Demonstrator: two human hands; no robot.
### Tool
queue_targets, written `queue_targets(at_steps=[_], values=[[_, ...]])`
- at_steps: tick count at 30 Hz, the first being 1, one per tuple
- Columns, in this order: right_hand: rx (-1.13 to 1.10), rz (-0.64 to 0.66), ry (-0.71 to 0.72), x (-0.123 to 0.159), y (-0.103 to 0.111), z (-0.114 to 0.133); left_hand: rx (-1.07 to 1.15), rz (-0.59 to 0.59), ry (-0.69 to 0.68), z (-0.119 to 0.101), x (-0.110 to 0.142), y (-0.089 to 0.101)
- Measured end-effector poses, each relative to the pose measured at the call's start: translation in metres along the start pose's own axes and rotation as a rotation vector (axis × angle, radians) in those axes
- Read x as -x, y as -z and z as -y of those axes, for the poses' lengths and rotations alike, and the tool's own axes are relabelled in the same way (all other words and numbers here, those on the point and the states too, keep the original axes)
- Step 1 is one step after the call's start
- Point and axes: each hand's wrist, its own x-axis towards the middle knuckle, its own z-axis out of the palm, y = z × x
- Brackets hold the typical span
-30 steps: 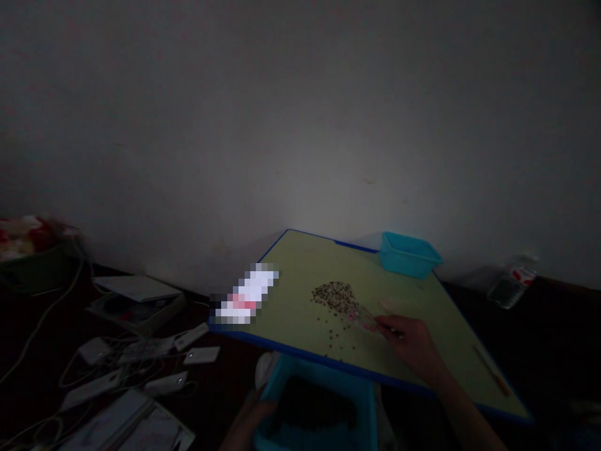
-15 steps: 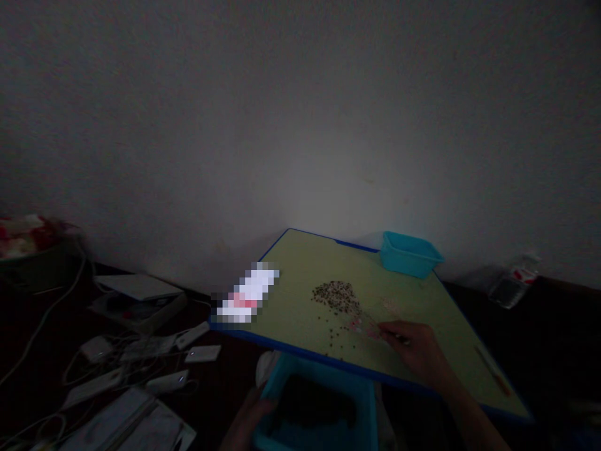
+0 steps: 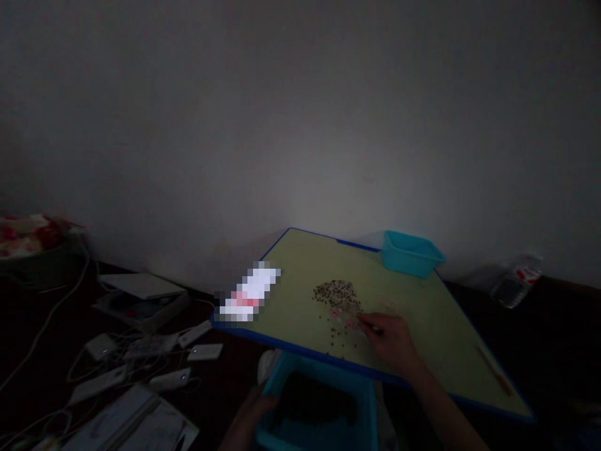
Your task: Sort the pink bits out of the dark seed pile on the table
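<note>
My right hand (image 3: pixel 392 340) is closed in a pinch on a see-through plastic piece with pink marks (image 3: pixel 345 315), whose exact kind I cannot make out. This piece reaches over the near edge of a pile of small dark and pale grains (image 3: pixel 335 292) on the yellow-green table (image 3: pixel 319 250). Loose dark grains lie between the pile and the table's blue front edge. Below that edge, my left hand (image 3: pixel 248 416) grips the left rim of a blue plastic basin (image 3: pixel 317 363). Inside the basin sits a dark mass, too dim to tell.
Another blue basin (image 3: pixel 408 254) stands at the table's back right corner. A lit, blurred-out phone-like rectangle (image 3: pixel 251 291) lies at the left side. A thin stick-like tool (image 3: pixel 495 371) rests near the right edge. Chargers and cables (image 3: pixel 141 351) clutter the left; a wall rises behind.
My right hand has moved left with the plastic piece, from the pile's right side to its near edge. My left hand stays at the basin.
</note>
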Motion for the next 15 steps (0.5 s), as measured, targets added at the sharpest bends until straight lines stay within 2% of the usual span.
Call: queue_targets(at_steps=[7, 15], values=[[-0.125, 0.134, -0.056, -0.027, -0.007, 0.012, 0.002, 0.008, 0.028, -0.008, 0.003, -0.004], [-0.206, 0.266, -0.095, -0.016, 0.002, 0.018, 0.036, -0.009, -0.017, -0.004, -0.003, 0.001]])
